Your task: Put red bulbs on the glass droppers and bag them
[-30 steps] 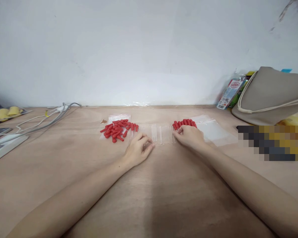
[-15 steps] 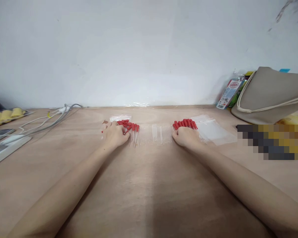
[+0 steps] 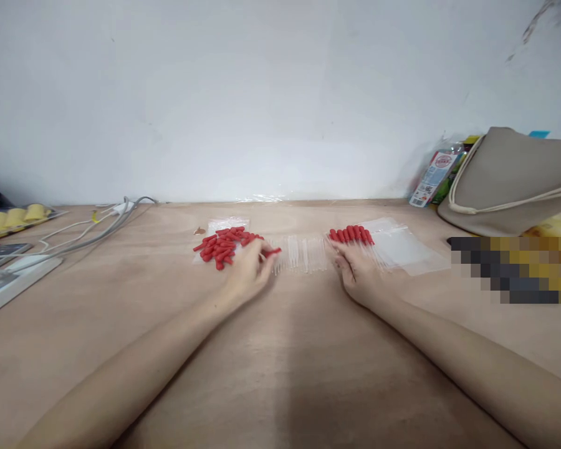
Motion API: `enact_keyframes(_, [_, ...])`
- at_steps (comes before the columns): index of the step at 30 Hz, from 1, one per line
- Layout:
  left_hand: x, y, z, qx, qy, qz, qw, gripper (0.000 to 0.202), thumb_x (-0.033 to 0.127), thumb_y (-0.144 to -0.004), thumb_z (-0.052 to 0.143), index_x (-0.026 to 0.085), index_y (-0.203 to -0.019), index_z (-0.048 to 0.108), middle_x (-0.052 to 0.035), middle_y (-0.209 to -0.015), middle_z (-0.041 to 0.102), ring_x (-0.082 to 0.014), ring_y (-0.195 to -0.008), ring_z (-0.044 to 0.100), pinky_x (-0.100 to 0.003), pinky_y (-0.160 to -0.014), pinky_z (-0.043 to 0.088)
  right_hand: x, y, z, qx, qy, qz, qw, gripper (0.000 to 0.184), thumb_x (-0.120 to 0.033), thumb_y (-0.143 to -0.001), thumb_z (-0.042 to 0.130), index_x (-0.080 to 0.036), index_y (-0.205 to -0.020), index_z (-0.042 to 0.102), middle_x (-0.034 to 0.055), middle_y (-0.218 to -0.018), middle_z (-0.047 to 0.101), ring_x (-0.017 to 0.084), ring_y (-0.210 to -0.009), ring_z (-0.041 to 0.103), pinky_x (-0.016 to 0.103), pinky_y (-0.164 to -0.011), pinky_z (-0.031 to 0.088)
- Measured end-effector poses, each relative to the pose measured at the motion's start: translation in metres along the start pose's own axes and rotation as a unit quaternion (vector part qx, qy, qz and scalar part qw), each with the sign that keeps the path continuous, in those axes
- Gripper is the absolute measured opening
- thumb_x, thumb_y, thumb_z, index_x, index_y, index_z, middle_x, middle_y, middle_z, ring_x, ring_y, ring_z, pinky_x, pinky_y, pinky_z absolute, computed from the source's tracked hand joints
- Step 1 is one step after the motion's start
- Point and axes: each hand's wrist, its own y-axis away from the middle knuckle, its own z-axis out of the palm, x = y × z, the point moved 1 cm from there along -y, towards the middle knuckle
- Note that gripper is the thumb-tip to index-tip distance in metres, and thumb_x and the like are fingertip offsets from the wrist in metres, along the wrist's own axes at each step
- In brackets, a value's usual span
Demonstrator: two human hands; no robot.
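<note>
The table (image 3: 280, 374) runs to the wall; a grey bag (image 3: 509, 178) sits at its far right corner and cables (image 3: 98, 231) trail across the far left edge. Mid-table toward the far edge lies a row of clear tubes (image 3: 303, 254), with a clear pouch (image 3: 402, 246) to its right. A loose pile of red caps (image 3: 222, 244) lies at the left end of the row, and capped tubes (image 3: 353, 235) stand lined up at the right end. The left hand (image 3: 250, 274), half a second ago down on the pile, has come back to the row's left end pinching one red cap (image 3: 272, 252) between its fingertips, so a cap is picked and ready at the tubes. The right hand (image 3: 358, 268) rests at the row's right end, fingers loosely curled; whether it grips a tube I cannot tell.
</note>
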Motion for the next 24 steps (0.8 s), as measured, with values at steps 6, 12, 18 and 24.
enact_keyframes(6, [0.017,0.02,0.024,-0.084,0.093,0.033,0.992,0.022,0.025,-0.087,0.044,0.018,-0.105,0.054,-0.0055,-0.095,0.061,-0.0155,-0.087,0.057,-0.028,-0.076,0.045,-0.014,0.003,-0.001,-0.056,-0.04,-0.085,0.994,0.019,-0.021,-0.087,0.042,-0.017,-0.098,0.057,0.0074,-0.085,0.06,0.016,-0.076,0.057,0.028,-0.066,0.046])
enact_keyframes(12, [0.016,0.016,0.02,-0.087,0.103,0.022,0.991,0.018,0.025,-0.087,0.046,0.018,-0.097,0.059,-0.0042,-0.09,0.062,-0.0147,-0.081,0.057,-0.027,-0.074,0.045,-0.013,0.003,0.004,-0.089,-0.049,-0.097,0.99,0.017,-0.022,-0.086,0.044,-0.018,-0.096,0.057,0.0049,-0.081,0.06,0.014,-0.068,0.054,0.026,-0.061,0.042])
enact_keyframes(18, [0.018,0.017,0.021,-0.096,0.114,0.025,0.989,0.016,0.025,-0.086,0.047,0.018,-0.092,0.06,-0.0028,-0.084,0.062,-0.0136,-0.076,0.057,-0.026,-0.069,0.045,-0.013,0.003,0.006,-0.107,-0.032,-0.123,0.986,0.015,-0.023,-0.085,0.048,-0.019,-0.091,0.061,0.002,-0.073,0.061,0.011,-0.061,0.052,0.028,-0.064,0.038])
enact_keyframes(24, [0.016,0.019,0.021,-0.108,0.153,0.064,0.98,0.016,0.023,-0.087,0.047,0.017,-0.09,0.061,-0.0027,-0.085,0.064,-0.0125,-0.078,0.059,-0.024,-0.072,0.046,-0.011,0.001,0.004,-0.158,-0.045,-0.121,0.979,0.017,-0.027,-0.086,0.049,-0.021,-0.089,0.064,0.0018,-0.077,0.064,0.012,-0.068,0.056,0.028,-0.068,0.034])
